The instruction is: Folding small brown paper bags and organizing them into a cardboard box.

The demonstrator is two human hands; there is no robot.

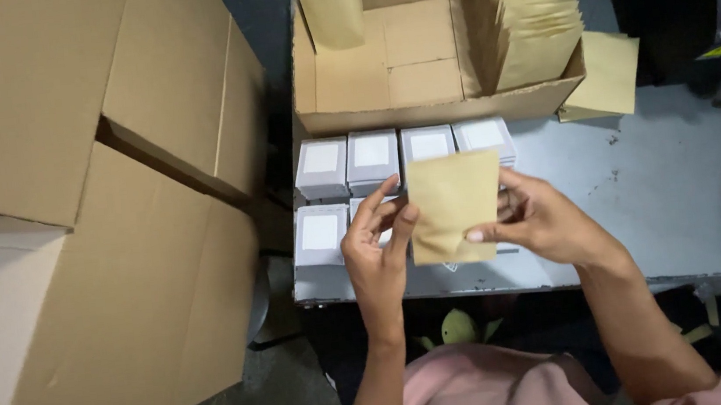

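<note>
While both hands meet over the near edge of the tabletop, the scene reads as follows, from largest thing to smallest.

Large cartons: big brown cardboard cartons [75,256] fill the left side, flaps loose, standing apart from the work.

Tabletop: a pale grey tabletop [685,189], scuffed and spotted, carries everything else.

Open box: a shallow open cardboard box [384,77] sits at the far edge, holding upright rows of tan paper pouches [537,18], thick on its right side and only a few on its left; one loose pouch [608,73] lies just outside its right wall.

Small boxes: grey-white small boxes [374,157] with blank pale labels stand in rows between the open box and the hands, touching one another.

Right hand: the right hand [538,220] pinches a tan pouch [453,207] at its lower right edge, thumb in front, fingers behind, a firm grip.

Left hand: the left hand [378,245] is at the pouch's left edge, fingertips curled against it, holding rather than released.

Pouch position: held above the nearest small boxes, face to the camera, long axis nearly upright with a slight tilt.

Key relation: the pouch lies between the two hands, to the left of the right hand and to the right of the left; both touch it, the right showing the clearer hold.
</note>
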